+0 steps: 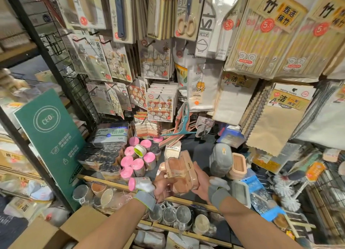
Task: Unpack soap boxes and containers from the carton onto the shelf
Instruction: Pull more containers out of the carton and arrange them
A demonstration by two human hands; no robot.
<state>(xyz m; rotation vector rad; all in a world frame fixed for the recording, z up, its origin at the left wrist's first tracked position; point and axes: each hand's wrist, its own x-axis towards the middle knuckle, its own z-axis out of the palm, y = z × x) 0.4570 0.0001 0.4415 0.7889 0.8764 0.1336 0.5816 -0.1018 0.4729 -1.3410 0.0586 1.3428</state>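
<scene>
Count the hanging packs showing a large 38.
2. The first pack hangs at upper right beside the white rice paddle; the second pack hangs just right of it. Packs at the right edge may hide more.

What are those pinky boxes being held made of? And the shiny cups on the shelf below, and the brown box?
The soap boxes look like smooth, glossy peach plastic: light shines off them and they seem partly see-through. The cups look like polished metal, probably steel, since they glint silver. The carton looks like plain brown cardboard, dull, with a folded flap.
</scene>
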